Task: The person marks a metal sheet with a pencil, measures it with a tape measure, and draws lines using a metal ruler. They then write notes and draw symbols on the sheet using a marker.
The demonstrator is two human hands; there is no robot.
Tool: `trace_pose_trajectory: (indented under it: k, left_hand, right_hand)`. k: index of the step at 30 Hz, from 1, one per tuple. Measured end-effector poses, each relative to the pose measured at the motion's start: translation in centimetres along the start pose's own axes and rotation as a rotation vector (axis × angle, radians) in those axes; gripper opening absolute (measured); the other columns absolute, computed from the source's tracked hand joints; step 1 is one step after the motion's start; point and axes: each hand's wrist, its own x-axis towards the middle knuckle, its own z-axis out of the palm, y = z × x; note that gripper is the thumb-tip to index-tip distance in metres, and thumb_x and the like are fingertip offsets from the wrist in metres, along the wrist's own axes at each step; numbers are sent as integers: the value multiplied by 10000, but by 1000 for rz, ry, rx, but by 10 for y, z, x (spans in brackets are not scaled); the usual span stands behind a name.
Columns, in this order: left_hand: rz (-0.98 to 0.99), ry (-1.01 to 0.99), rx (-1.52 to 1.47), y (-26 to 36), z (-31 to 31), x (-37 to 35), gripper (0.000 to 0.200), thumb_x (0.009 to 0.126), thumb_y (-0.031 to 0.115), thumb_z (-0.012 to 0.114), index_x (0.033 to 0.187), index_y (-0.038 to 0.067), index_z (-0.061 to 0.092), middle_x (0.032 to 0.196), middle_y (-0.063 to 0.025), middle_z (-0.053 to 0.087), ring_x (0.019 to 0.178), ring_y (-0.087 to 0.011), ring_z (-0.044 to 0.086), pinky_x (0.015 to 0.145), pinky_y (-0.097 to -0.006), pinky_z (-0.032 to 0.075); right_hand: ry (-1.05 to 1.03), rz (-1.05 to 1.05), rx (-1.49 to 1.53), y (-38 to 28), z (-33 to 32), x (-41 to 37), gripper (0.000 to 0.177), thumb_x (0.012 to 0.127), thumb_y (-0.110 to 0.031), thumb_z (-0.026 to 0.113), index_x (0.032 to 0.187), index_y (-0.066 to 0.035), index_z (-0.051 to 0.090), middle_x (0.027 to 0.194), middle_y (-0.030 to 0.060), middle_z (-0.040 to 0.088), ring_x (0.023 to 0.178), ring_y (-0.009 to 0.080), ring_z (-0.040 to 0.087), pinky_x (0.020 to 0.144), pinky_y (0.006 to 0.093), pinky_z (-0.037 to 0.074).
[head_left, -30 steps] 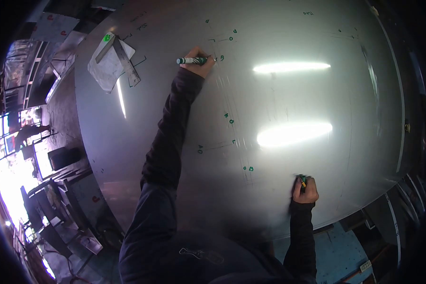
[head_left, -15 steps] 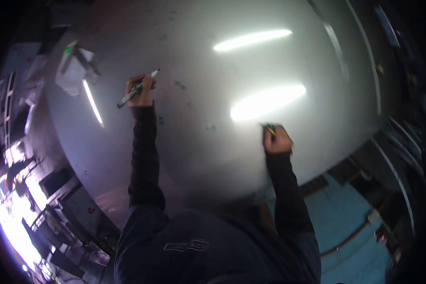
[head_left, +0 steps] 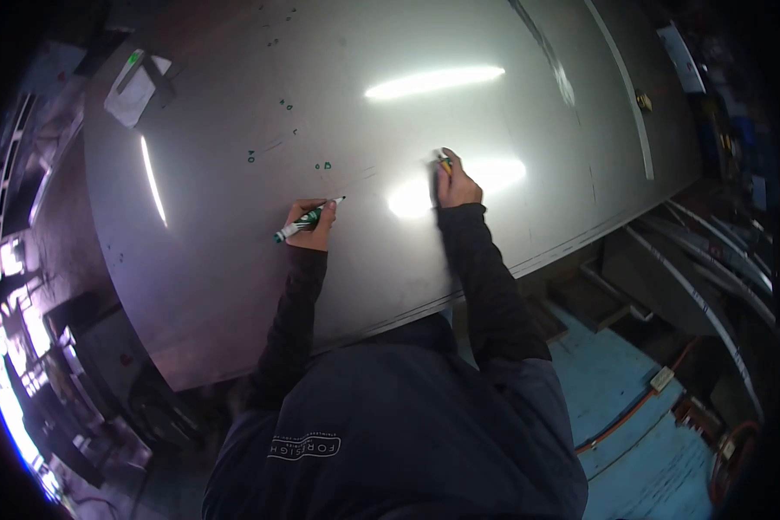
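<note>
A green and white marker (head_left: pixel 295 230) is gripped in my left hand (head_left: pixel 317 236), its dark tip pointing right, close over the grey metal sheet (head_left: pixel 373 277). Small green handwritten marks (head_left: pixel 323 165) and faint lines lie just beyond that tip. Farther right, my right hand (head_left: pixel 462 187) is closed around a small yellow and dark item (head_left: pixel 445 163), mostly hidden by the fingers; I cannot tell its kind. This hand overlaps a bright light reflection on the sheet.
A white piece with a dark bar (head_left: pixel 136 94) lies at the sheet's far left. Toward the right are a long metal strip (head_left: pixel 626 87) and a small brass-coloured object (head_left: pixel 643 100). Below the right edge, an orange cable (head_left: pixel 620 439) crosses a blue surface (head_left: pixel 641 468).
My left hand has moved right and nearer with the marker. The right hand has moved up and left across the sheet. The whole view has shifted, showing more of the near edge.
</note>
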Motion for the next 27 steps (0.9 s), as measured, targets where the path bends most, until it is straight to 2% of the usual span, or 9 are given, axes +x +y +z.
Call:
trace_pose_trajectory:
  k: [2,3,6,10,13,16,18,23,27]
  left_hand:
    - [78,51,0,-8,15,-9,171,877,104,712,929,0,587,808,-72,652,686,-95,603,632,-242,500]
    - [148,74,7,-13,23,-14,167,883,102,703,935,-2,584,810,-70,649,693,-98,610,628,-245,505]
    - [91,138,46,-20,58,-30,156,877,92,708,914,7,582,803,-58,647,687,-79,589,614,-231,482]
    - [211,296,117,-13,124,-41,154,869,80,713,884,17,573,782,-45,641,674,-61,563,613,-219,461]
    - [105,331,42,-8,174,-39,161,867,83,716,866,21,568,775,-43,637,667,-61,559,615,-220,457]
    - [175,398,46,-14,199,-27,169,867,88,717,845,22,563,751,-37,632,650,-60,555,605,-220,456]
    - [182,464,107,-20,200,-19,174,868,95,717,843,20,562,742,-37,629,646,-60,556,603,-222,458]
    - [73,679,230,-36,171,-5,199,856,128,734,837,20,567,726,-29,615,640,-71,543,602,-233,457]
    - [130,746,385,-43,159,12,207,845,137,737,815,21,569,703,-18,605,627,-88,532,599,-246,458]
  right_hand:
    - [-58,24,-18,32,-20,15,296,953,-299,513,1203,-151,569,841,164,689,723,382,670,661,465,532]
    - [-2,18,-21,56,-27,26,282,957,-296,506,1192,-154,568,853,167,689,736,390,669,664,468,531]
    - [108,22,-35,122,-70,71,250,954,-273,519,1166,-150,566,859,193,677,770,412,659,666,478,522]
    - [155,-86,-157,215,-124,136,256,950,-285,529,1130,-108,574,902,174,687,796,409,663,677,483,522]
    - [176,-124,-227,261,-148,166,243,943,-288,539,1089,-97,581,938,150,689,821,389,664,684,472,525]
    - [113,-117,-285,288,-153,172,225,927,-277,563,1050,-93,602,970,125,685,858,360,664,711,450,530]
    - [278,-243,-196,297,-143,168,233,914,-268,586,1057,-87,618,977,111,680,868,343,662,717,440,528]
    - [179,-160,-135,286,-149,170,232,901,-253,610,1064,-89,629,987,98,688,862,316,674,714,414,533]
    - [185,-149,-154,292,-149,169,254,911,-286,615,1074,-92,625,985,83,696,848,308,681,703,412,536]
